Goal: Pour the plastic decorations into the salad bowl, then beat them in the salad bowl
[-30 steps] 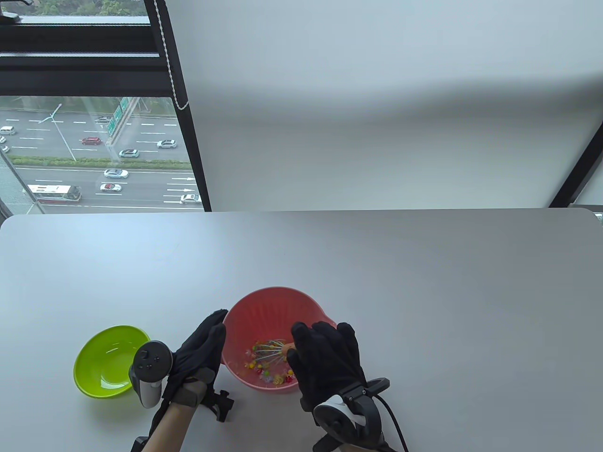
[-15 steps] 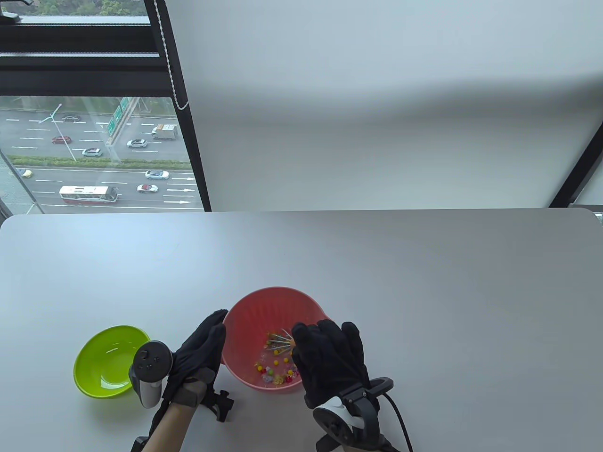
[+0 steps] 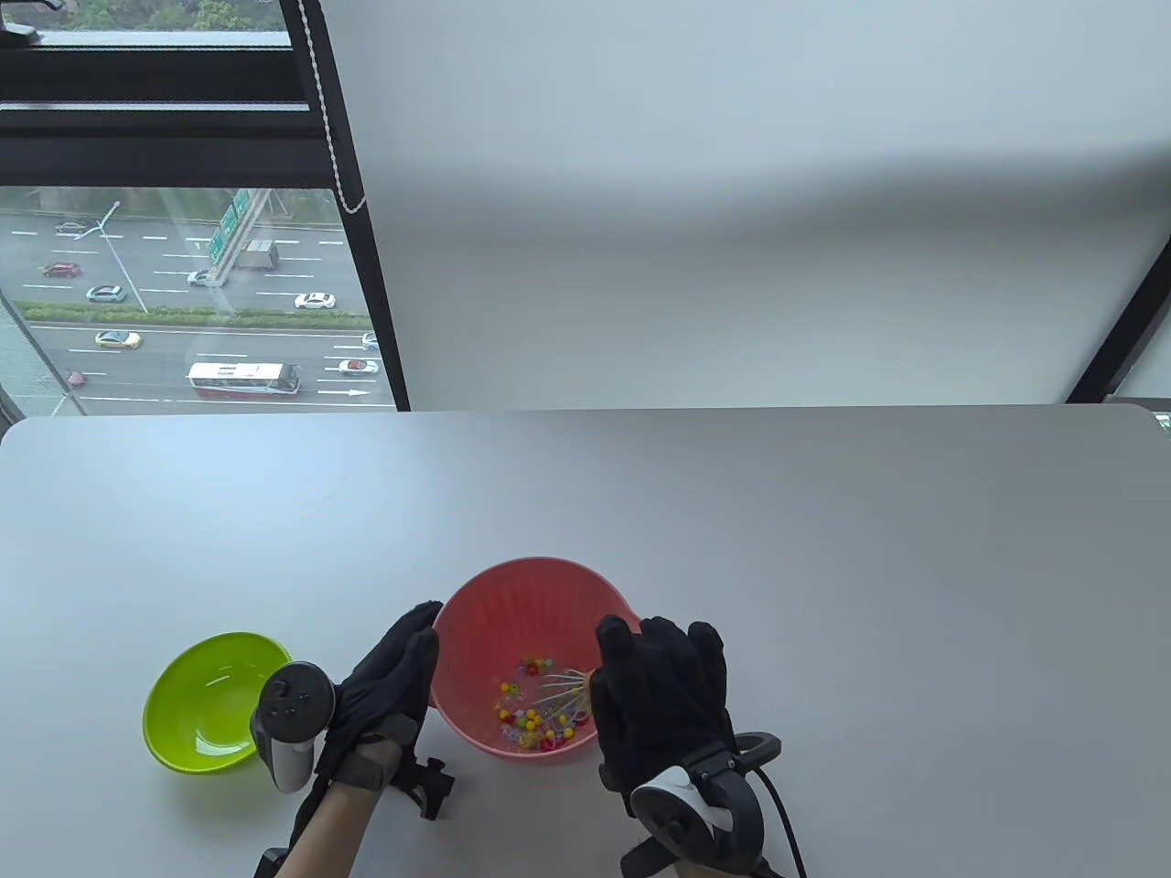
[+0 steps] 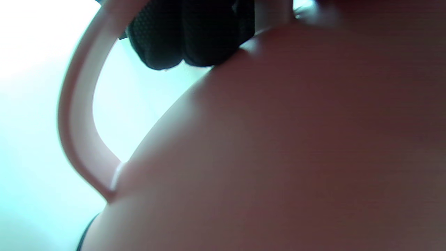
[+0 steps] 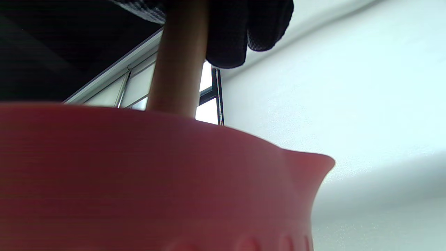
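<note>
Since the earlier frames the right hand [image 3: 660, 709] has shifted right and slightly nearer, carrying the whisk head from the middle of the bowl floor toward its right wall; the beads have scattered differently. The left hand has not moved.

The white table [image 3: 823, 549] carries everything at its near edge. The pink salad bowl [image 3: 512, 604] sits between the two hands, its spout on the right. The green bowl [image 3: 206, 700], left of the left hand, appears empty, so pouring looks done and beating is under way.

The left hand [image 3: 389, 681] lies against the salad bowl's left outer wall, fingers fairly straight, bracing it rather than curling round it.

The right hand is closed round the whisk's wooden handle [image 5: 179, 66], which runs steeply down over the rim; the wire head [image 3: 560, 697] lies left of and below the grip, on the floor's right part.

The plastic decorations [image 3: 526, 709] lie just left of the wires and partly among them. The next stroke should probably sweep leftward.
</note>
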Demonstrator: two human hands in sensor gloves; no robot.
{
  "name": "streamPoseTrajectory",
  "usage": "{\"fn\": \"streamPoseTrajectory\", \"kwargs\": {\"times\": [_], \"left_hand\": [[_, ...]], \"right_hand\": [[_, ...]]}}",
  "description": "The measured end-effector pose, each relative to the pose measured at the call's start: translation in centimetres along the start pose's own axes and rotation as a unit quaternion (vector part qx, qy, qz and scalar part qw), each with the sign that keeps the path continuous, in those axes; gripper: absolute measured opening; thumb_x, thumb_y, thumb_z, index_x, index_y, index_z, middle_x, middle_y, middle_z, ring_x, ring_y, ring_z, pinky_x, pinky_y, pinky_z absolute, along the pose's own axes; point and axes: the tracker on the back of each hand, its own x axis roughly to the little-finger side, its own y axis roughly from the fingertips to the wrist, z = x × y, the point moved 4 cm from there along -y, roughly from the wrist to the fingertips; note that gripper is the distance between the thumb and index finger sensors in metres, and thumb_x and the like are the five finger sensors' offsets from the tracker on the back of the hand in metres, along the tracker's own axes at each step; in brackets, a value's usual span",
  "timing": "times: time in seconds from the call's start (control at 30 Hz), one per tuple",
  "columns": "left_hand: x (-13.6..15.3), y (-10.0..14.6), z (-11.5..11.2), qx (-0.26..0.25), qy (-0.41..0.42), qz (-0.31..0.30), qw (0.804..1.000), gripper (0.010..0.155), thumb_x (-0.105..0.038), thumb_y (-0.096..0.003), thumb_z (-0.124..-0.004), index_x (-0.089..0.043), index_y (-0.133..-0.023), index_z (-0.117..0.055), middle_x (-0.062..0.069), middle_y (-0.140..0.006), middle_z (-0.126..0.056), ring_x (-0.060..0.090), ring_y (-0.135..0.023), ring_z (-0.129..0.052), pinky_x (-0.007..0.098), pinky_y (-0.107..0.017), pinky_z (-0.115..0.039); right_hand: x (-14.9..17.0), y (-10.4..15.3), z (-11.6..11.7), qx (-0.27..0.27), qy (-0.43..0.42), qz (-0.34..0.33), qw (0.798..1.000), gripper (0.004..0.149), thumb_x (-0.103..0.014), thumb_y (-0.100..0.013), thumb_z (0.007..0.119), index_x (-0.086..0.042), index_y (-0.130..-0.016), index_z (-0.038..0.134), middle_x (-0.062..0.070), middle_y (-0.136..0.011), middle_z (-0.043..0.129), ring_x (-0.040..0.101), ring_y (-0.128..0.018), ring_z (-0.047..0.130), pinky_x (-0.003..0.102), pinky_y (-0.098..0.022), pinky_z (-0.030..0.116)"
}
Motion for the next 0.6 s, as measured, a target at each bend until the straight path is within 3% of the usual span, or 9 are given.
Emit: {"fn": "streamPoseTrajectory", "kwargs": {"times": [0.37,0.6], "left_hand": [[0.0,0.0,0.0,0.000,0.001,0.000,1.000,0.065,-0.064,-0.0580,-0.057,-0.020,-0.105,-0.067,0.003,-0.075,-0.085,0.036,-0.077,-0.083,0.061,-0.074,-0.050],[0.0,0.1,0.0,0.000,0.001,0.000,1.000,0.065,-0.064,-0.0580,-0.057,-0.020,-0.105,-0.067,0.003,-0.075,-0.085,0.036,-0.076,-0.083,0.061,-0.074,-0.050]], "right_hand": [[-0.1,0.3,1.1,-0.030,-0.034,0.015,0.999,0.058,-0.057,-0.062,0.058,-0.037,-0.112,0.037,-0.012,-0.089,0.078,0.021,-0.094,0.067,0.051,-0.080,0.037],[-0.9,0.5,1.9,-0.049,-0.020,-0.005,0.999,0.063,-0.057,-0.060,0.067,-0.038,-0.112,0.038,-0.014,-0.094,0.077,0.020,-0.095,0.067,0.051,-0.080,0.039]]}}
